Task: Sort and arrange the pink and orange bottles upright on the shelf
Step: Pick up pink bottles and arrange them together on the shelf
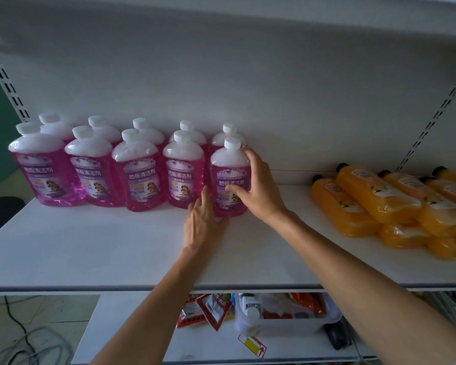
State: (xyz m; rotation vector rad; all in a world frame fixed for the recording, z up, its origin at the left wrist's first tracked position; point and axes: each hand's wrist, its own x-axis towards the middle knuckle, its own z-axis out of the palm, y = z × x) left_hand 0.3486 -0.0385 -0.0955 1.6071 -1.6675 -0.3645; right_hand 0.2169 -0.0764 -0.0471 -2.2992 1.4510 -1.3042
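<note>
Bottles of pink cleaner (140, 175) stand upright along the back left of the white shelf (90, 246), two rows deep, white caps up and labels facing us. Our right hand (258, 185) is wrapped round the end bottle (231, 175) at the right of the front row. The thumb lies across the label and the fingers curl round the far side below the shoulder. That bottle stands upright, just beside its neighbour in the row. Our left hand (200, 225) rests against its lower left side with the fingers straight, touching the bottle and gripping nothing. Well apart to the right, orange bottles (374, 196) with black caps lie on their sides in a loose heap, some stacked on others. On the lower shelf (132, 333) we see red packets (208, 309) and a white tub (287, 325) with a white-capped bottle inside.
</note>
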